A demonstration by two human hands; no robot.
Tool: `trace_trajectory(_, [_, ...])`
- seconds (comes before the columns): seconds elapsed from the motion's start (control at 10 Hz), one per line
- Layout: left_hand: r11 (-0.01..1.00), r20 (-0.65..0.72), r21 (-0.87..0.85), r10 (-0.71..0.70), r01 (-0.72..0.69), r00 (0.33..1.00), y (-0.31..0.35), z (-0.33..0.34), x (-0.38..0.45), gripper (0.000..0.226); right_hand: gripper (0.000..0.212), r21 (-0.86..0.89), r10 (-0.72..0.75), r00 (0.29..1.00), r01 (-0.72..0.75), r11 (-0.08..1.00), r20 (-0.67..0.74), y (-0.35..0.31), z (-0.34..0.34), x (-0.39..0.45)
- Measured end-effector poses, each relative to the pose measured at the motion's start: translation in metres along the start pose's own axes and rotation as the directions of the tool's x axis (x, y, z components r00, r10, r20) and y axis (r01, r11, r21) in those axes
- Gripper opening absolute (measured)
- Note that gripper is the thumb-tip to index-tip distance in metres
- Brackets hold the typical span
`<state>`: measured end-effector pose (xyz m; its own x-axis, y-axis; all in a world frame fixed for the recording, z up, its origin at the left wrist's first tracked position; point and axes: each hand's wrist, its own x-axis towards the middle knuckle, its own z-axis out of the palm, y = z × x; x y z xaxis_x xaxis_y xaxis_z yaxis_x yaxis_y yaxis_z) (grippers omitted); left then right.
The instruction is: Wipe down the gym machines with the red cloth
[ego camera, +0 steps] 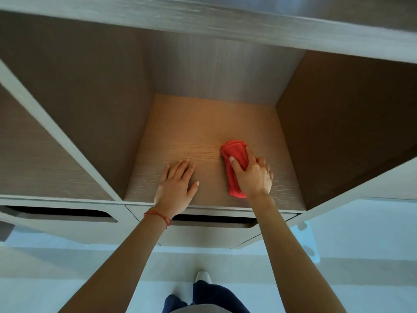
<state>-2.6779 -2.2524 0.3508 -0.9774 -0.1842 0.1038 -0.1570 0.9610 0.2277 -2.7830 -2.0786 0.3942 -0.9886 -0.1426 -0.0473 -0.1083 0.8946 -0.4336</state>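
The red cloth (234, 159) lies bunched on the wooden floor of an open cubby shelf (191, 136). My right hand (252, 175) grips the cloth from above and presses it onto the shelf, right of centre. My left hand (176, 184) rests flat on the same shelf floor near its front edge, fingers spread, holding nothing. A red string bracelet circles the left wrist. No gym machine is in view.
The cubby has a tall wall on the left (94, 123), a brown wall on the right (338, 123) and a back panel (216, 73). Below the shelf are drawer fronts with cut-out handles (67, 214). Pale floor and my legs show below.
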Motion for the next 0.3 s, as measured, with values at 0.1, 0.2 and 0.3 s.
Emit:
trace_trajectory(0.1, [1.0,0.024,-0.028,-0.013,0.014,1.0,-0.002,0.002,-0.003,0.053,0.065,0.033,-0.034,0.999,0.034,0.999,-0.016,0.005,-0.003,-0.015])
trace_trajectory(0.2, [0.995,0.01,-0.097,-0.008,0.009,1.0,0.0,-0.003,-0.016,0.054,0.061,0.074,-0.07,0.994,0.076,0.994,-0.083,0.009,-0.007,-0.043])
trace_trajectory(0.3, [0.99,-0.024,-0.143,0.002,-0.005,1.0,0.003,-0.006,-0.031,0.053,0.058,0.126,-0.066,0.983,0.088,0.988,-0.17,0.013,-0.006,-0.066])
